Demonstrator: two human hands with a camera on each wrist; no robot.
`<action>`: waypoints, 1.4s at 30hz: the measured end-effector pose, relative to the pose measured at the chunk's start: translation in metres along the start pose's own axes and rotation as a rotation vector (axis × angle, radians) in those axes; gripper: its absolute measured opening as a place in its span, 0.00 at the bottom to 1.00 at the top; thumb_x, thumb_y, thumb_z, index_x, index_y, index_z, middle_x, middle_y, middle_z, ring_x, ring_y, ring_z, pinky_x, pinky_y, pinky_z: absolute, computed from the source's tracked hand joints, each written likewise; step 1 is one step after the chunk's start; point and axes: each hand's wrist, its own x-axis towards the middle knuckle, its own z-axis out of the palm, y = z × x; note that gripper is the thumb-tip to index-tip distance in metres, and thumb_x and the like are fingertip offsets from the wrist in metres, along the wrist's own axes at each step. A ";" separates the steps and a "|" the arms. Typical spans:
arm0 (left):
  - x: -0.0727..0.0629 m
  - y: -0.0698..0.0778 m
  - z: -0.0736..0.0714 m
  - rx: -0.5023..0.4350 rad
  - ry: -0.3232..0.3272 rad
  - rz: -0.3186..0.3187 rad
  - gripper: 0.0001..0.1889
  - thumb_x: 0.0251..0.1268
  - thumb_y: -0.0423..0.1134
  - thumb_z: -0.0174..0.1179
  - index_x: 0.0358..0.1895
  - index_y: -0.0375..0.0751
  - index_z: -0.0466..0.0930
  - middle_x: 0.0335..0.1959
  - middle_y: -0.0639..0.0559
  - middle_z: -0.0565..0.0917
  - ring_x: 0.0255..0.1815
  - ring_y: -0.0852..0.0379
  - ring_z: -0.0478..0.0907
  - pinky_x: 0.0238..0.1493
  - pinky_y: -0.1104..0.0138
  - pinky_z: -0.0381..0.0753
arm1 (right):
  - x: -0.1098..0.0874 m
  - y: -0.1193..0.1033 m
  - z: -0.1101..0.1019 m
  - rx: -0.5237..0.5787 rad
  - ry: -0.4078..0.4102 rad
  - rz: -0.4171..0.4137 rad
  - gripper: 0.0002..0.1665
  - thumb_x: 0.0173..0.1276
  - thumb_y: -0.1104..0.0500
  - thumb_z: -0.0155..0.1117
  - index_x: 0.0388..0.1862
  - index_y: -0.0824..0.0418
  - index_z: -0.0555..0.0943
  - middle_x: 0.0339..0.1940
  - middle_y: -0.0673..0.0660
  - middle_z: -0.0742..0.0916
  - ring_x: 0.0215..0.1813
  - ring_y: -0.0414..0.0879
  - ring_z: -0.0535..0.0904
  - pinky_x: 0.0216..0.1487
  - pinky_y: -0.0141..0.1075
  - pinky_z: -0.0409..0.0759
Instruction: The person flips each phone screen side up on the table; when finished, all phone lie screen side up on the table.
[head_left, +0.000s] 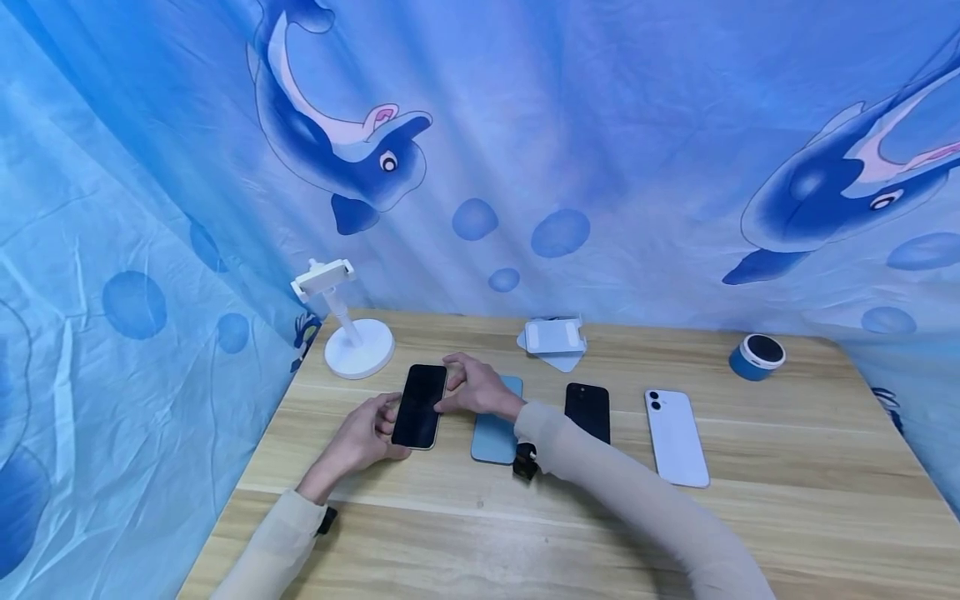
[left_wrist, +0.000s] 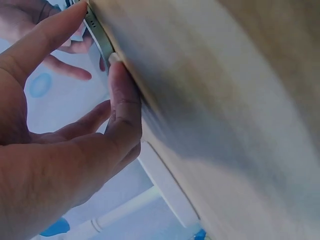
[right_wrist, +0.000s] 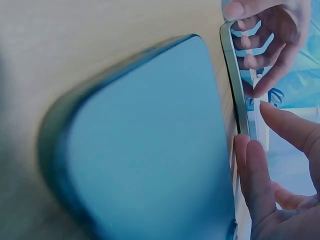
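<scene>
A smartphone (head_left: 418, 406) with a dark screen facing up is held between both hands at the left of the table. My left hand (head_left: 363, 433) grips its left side, thumb at the lower corner. From the opposite side my right hand (head_left: 480, 387) holds the right edge with thumb and fingers. The right wrist view shows the phone's pale metal frame (right_wrist: 231, 65) low over the wood, right fingertips (right_wrist: 257, 150) on its near edge. Under the right wrist lies a light blue phone-shaped slab (right_wrist: 150, 135), partly covered by that arm in the head view.
A white phone stand (head_left: 360, 348) is at the back left. Right of the hands lie a black phone (head_left: 588, 410), partly behind the sleeve, and a white phone (head_left: 677, 437). Further back are a small white holder (head_left: 553, 337) and a blue round speaker-like device (head_left: 753, 360).
</scene>
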 end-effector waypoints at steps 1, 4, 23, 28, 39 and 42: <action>0.000 0.001 0.000 0.008 -0.002 0.002 0.49 0.42 0.32 0.84 0.74 0.32 0.69 0.45 0.44 0.78 0.41 0.53 0.76 0.42 0.67 0.76 | -0.002 -0.001 -0.002 0.000 0.000 0.006 0.50 0.59 0.53 0.82 0.78 0.55 0.69 0.48 0.57 0.88 0.36 0.45 0.83 0.57 0.48 0.82; -0.001 0.003 -0.003 0.054 0.002 0.010 0.51 0.43 0.34 0.84 0.75 0.34 0.68 0.48 0.43 0.79 0.43 0.52 0.76 0.46 0.62 0.76 | -0.005 -0.002 -0.006 0.008 0.016 0.029 0.50 0.58 0.53 0.83 0.78 0.53 0.70 0.50 0.57 0.88 0.38 0.45 0.84 0.55 0.47 0.82; -0.005 0.044 0.018 -0.013 0.123 0.252 0.36 0.62 0.41 0.75 0.73 0.37 0.72 0.59 0.36 0.81 0.54 0.42 0.83 0.50 0.53 0.87 | -0.041 0.027 -0.049 0.172 0.116 0.021 0.46 0.62 0.59 0.80 0.77 0.57 0.70 0.61 0.63 0.85 0.49 0.51 0.89 0.45 0.40 0.88; -0.007 0.057 0.031 -0.008 0.096 0.314 0.36 0.63 0.41 0.75 0.73 0.37 0.72 0.59 0.37 0.81 0.54 0.42 0.83 0.49 0.55 0.87 | -0.048 0.033 -0.058 0.129 0.131 0.003 0.45 0.63 0.59 0.79 0.77 0.59 0.70 0.60 0.63 0.85 0.48 0.49 0.89 0.47 0.40 0.87; -0.016 0.078 0.060 0.152 0.028 0.337 0.38 0.62 0.47 0.76 0.74 0.42 0.73 0.61 0.42 0.79 0.48 0.50 0.78 0.48 0.63 0.76 | -0.059 0.046 -0.066 0.022 0.205 0.091 0.40 0.62 0.57 0.80 0.72 0.59 0.75 0.56 0.60 0.86 0.48 0.47 0.86 0.50 0.41 0.84; -0.015 0.080 0.068 0.161 0.020 0.343 0.37 0.62 0.47 0.75 0.74 0.41 0.73 0.63 0.42 0.78 0.54 0.48 0.78 0.56 0.55 0.77 | -0.061 0.049 -0.067 0.016 0.207 0.105 0.39 0.62 0.57 0.80 0.71 0.60 0.76 0.56 0.60 0.86 0.49 0.48 0.85 0.50 0.42 0.84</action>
